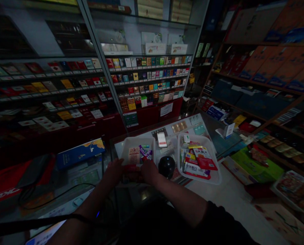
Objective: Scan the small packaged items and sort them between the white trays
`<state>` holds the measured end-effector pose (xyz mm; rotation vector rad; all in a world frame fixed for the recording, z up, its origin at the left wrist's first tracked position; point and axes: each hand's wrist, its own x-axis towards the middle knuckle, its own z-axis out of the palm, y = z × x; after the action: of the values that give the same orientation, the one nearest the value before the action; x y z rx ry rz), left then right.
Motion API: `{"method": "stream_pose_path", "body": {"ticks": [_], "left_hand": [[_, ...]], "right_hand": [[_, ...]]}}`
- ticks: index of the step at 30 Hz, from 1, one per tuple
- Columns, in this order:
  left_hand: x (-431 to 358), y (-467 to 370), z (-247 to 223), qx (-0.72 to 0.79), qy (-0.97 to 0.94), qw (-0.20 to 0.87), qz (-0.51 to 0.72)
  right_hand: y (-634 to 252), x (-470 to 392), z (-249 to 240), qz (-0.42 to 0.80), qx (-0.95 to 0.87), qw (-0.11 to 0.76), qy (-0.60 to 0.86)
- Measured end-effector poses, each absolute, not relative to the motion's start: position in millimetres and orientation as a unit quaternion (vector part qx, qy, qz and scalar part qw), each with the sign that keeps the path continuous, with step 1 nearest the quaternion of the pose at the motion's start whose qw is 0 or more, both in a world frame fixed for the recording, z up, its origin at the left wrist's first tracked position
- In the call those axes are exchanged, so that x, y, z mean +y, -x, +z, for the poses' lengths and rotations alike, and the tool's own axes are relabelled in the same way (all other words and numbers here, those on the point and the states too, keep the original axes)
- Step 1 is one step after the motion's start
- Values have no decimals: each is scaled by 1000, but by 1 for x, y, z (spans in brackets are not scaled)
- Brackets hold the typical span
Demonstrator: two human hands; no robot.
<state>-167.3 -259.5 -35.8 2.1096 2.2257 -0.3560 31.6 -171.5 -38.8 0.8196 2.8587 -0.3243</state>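
A white plastic tray (126, 145) sits on the glass counter, holding a beige packet (134, 156) and a purple packet (145, 152). My left hand (114, 171) is at the tray's near left corner, fingers curled in by the rim. At its near right side is my right hand (150, 172), fingers closed just below the purple packet. Between the two hands shows a dark reddish packet (132, 168); the dim light hides whether either hand grips it. A round black object (166, 166) stands just right of my right hand.
A second white tray (219, 177), full of colourful packets, stands to the right. Beyond the black object lies a small white box (162, 140). A blue box (80, 153) and a red bag (3, 190) are at left. Shelves of small packs (152, 61) rise behind.
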Motion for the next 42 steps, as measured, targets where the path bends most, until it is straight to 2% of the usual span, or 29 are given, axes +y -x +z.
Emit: {"method": "stream_pose_path", "body": {"ticks": [3, 8, 21, 28, 42], "left_hand": [[-261, 173, -34, 711, -696, 22, -98], [-251, 174, -10, 717, -694, 44, -49], [-206, 156, 40, 679, -729, 53, 68], [-173, 133, 42, 657, -744, 49, 112], [-104, 80, 32, 630, -767, 52, 113]], "right_hand": [[-38, -167, -31, -96, 943, 90, -307], [-57, -146, -7, -119, 942, 37, -312], [-104, -79, 42, -74, 946, -18, -315], [-134, -60, 56, -69, 934, -20, -350], [-191, -31, 51, -52, 897, -31, -438]]}}
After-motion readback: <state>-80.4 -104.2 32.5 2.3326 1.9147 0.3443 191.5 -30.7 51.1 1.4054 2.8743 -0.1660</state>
